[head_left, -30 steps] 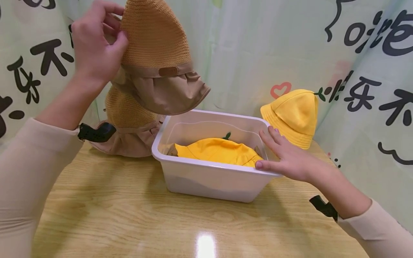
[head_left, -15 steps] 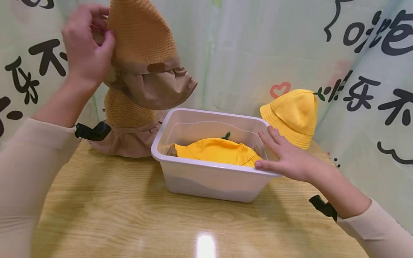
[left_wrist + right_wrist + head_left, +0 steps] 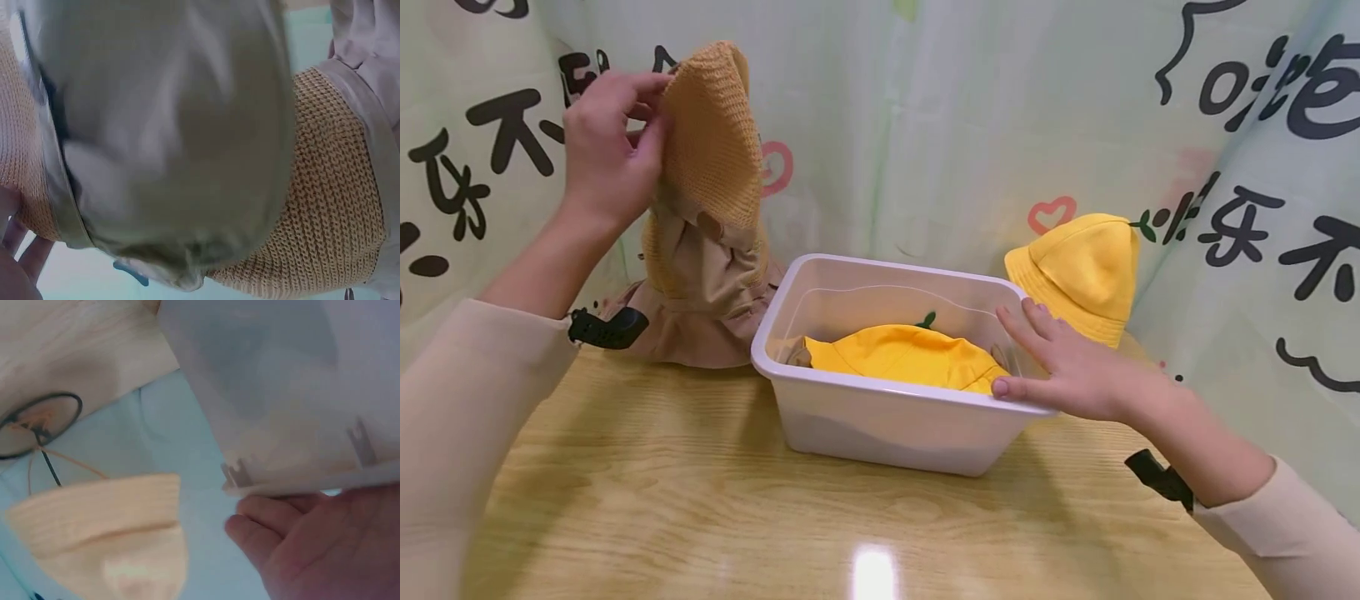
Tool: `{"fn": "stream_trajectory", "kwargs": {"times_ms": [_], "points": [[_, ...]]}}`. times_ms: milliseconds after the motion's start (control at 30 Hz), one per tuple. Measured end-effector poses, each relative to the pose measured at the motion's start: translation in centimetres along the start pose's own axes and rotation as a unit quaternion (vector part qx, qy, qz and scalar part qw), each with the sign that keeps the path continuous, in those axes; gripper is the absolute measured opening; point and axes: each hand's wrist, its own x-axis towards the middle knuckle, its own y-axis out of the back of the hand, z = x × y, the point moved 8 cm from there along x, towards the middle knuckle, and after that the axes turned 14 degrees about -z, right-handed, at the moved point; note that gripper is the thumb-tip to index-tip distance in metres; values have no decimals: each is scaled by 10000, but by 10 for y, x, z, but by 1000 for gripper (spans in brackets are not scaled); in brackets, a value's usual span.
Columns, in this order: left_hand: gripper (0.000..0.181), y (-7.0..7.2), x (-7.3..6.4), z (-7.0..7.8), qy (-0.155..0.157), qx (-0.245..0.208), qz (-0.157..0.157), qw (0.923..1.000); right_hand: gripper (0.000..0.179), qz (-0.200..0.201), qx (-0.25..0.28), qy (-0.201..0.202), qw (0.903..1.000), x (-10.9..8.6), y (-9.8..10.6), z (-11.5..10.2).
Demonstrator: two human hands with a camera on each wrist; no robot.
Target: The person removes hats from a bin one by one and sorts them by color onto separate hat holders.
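Tan knitted hat with a brown cloth brim (image 3: 711, 137): hung in the air to the left of the white rectangular plastic bin (image 3: 887, 433), in front of a matching knitted hat (image 3: 658, 329); I could not tell whether the two touched. I had the left hand (image 3: 613, 146) pinching it high on the crown, presumably so the brim hung free. Right hand (image 3: 1075, 358): fingers straight and spread on the bin's rim, probably steadying it on the wood-grain table (image 3: 700, 508). A yellow cloth hat (image 3: 895, 354) lay inside the bin.
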Motion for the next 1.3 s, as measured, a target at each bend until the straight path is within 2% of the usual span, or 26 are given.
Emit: {"fn": "stream_trajectory", "kwargs": {"times_ms": [167,300,400,567,633,733,800,900,967,1067,1167,1300], "points": [[21,3,-3,4,-139,187,-69,9997,97,-318,-906,74,9953,5,25,-18],[20,7,-4,2,-78,181,-48,9998,81,-260,-1517,378,9874,14,56,-52],[21,8,-4,3,-36,79,-47,10000,61,147,-1743,821,9811,25,80,-85],[21,5,-3,8,-49,-348,-82,9993,49,1192,-1832,1649,9618,49,116,-137],[20,3,-3,11,-99,-500,-112,9986,45,1555,-1612,1934,9552,58,127,-152],[20,2,-3,19,-161,-685,-109,9975,38,2087,-897,2438,9429,67,143,-171],[20,0,-3,26,-194,-750,-115,9969,34,2419,-270,2775,9294,71,153,-180],[19,-3,-3,37,-254,-833,-122,9961,30,2783,599,3219,9030,76,165,-190],[19,-5,-3,45,-337,-853,-142,9957,28,2916,996,3368,8897,78,169,-195],[18,-9,-4,56,-500,-859,-166,9949,28,2977,1441,3503,8763,81,172,-200],[17,-11,-5,62,-589,-998,-179,9931,28,3005,1739,3555,8678,83,174,-202],[18,-10,-4,61,-503,-1319,-169,9898,26,3017,2061,3602,8584,84,177,-203]]}}
